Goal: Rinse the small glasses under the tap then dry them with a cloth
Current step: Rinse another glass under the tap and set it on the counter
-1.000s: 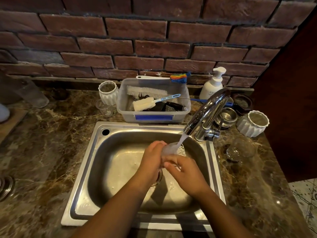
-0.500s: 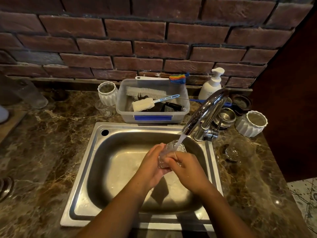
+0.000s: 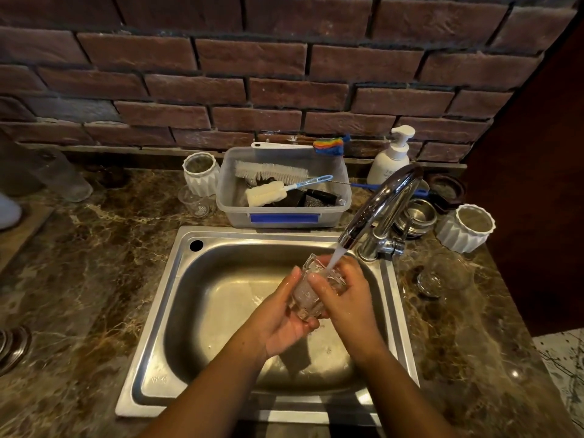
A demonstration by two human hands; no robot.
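Glass (image 3: 311,290) now tipped mouth-up toward the spout, stream running into it; a second ago its base faced the tap (image 3: 380,205). Left hand (image 3: 286,320) cups it underneath, right hand (image 3: 344,298) clamps its side, over the steel sink (image 3: 177,311).

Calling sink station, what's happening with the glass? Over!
Left hand and right hand both gripping small glass. Tap water running into it. Nothing in the way.

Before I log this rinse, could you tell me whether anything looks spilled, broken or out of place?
Nothing stands out. Both the left hand and right hand hold the glass under the tap over the sink, and the water falls into the glass. No cracks or spills show.
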